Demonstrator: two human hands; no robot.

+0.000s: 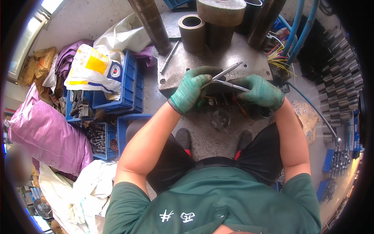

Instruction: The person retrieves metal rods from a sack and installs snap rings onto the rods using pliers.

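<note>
My left hand (191,89), in a green knit glove, is closed around a slim silver metal rod (230,70) that points up to the right. A second slim metal rod (233,85) is gripped by my right hand (261,92), gloved alike; its far end reaches the left fingertips, where the two rods cross. Whether they touch there I cannot tell. Both hands hover over the front edge of a thick steel press plate (214,64). One more similar metal rod (169,57) lies aslant on the plate's left part.
A hollow steel cylinder (191,39) stands on the plate beside a heavy round ram (222,12), between two thick columns (152,27). Blue crates (132,84) with metal parts and sacks (50,130) are at left. Stacked metal parts (337,78) and a hose (311,105) are at right.
</note>
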